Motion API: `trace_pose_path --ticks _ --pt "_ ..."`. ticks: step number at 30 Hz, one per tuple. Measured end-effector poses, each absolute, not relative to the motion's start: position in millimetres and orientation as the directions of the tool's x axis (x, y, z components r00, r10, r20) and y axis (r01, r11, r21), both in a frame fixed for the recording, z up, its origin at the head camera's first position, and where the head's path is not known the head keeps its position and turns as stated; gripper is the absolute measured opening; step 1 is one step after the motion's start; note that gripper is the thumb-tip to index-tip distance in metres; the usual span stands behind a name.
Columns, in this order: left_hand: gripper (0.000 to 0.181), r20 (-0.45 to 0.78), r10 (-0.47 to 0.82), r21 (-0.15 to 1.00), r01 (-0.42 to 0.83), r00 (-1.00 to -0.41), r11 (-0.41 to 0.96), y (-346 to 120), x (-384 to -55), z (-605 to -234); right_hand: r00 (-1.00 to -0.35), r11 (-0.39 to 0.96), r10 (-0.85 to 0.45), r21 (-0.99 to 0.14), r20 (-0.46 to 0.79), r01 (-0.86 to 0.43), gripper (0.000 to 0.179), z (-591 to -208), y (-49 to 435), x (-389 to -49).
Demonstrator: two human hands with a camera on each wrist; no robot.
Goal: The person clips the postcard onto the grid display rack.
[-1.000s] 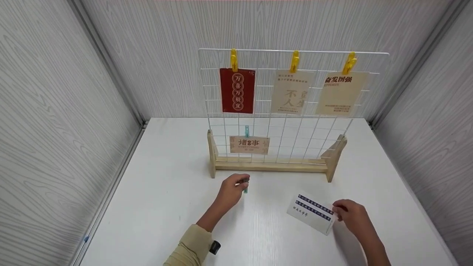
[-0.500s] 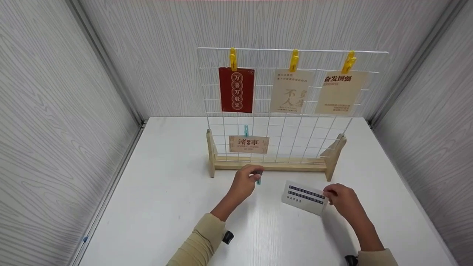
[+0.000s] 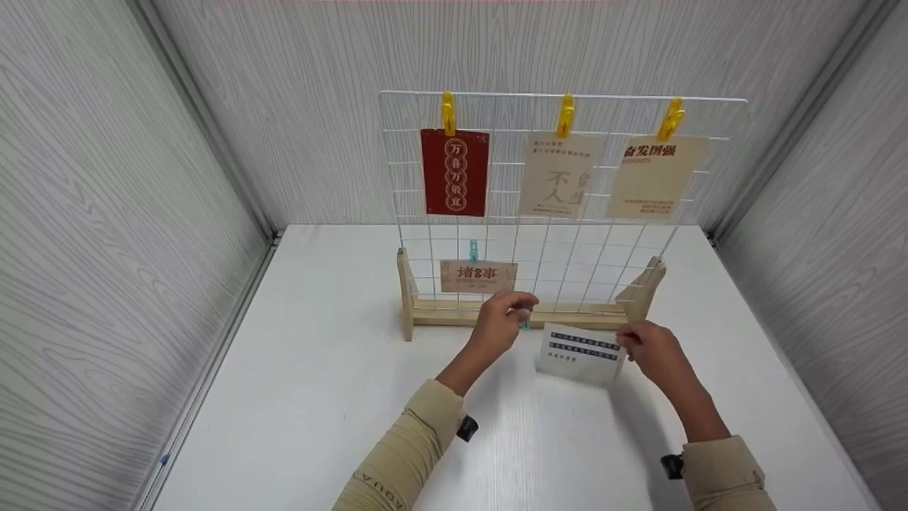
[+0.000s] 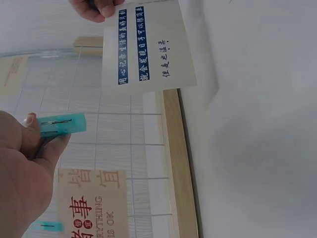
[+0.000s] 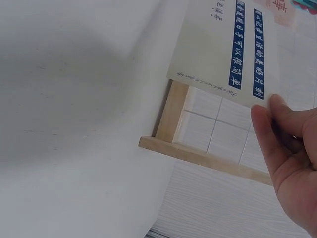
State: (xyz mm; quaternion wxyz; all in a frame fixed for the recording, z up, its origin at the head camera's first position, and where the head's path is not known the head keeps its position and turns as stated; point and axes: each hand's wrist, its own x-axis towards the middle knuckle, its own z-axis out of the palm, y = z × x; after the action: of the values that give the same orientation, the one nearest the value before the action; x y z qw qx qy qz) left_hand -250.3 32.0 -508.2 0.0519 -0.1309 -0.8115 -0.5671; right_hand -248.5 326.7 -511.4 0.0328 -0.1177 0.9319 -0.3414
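My left hand (image 3: 500, 319) pinches a teal clothespin (image 4: 62, 125) between thumb and fingers, just in front of the rack's wooden base bar. To its right, my right hand (image 3: 651, 349) holds a white card (image 3: 578, 355) by its right edge; two blue bands of white characters and a line of dark script run across it. The card is raised and tilted upright before the lower part of the white wire grid (image 3: 560, 270). A pinkish card (image 3: 479, 277) hangs low on the grid at left, under another teal clothespin (image 3: 473, 250).
Along the grid's top, yellow clothespins (image 3: 447, 113) hold a red card (image 3: 455, 172) and two cream cards (image 3: 658, 177). Wooden feet (image 3: 645, 291) carry the grid on a white table (image 3: 319, 397). Pale wood-grain walls (image 3: 319, 106) stand behind and at both sides.
Both hands have moved forward toward the grid, the left also rightward with its clothespin. The white card has been lifted off its slant and now stands more level and upright.
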Motion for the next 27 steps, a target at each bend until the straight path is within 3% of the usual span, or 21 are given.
trace_pose_path --ticks 8,27 --pt "0.019 0.262 0.200 0.891 0.316 -0.944 0.325 51.3 -270.1 -500.1 -0.974 0.754 -0.222 -0.624 0.055 -0.206 0.014 -501.5 323.7 -269.3" --pt "0.015 0.340 0.167 0.850 0.379 -0.925 0.367 93.6 -311.8 -477.5 -0.949 0.773 -0.220 -0.553 0.225 -0.310 0.011 -479.7 312.3 -317.5"
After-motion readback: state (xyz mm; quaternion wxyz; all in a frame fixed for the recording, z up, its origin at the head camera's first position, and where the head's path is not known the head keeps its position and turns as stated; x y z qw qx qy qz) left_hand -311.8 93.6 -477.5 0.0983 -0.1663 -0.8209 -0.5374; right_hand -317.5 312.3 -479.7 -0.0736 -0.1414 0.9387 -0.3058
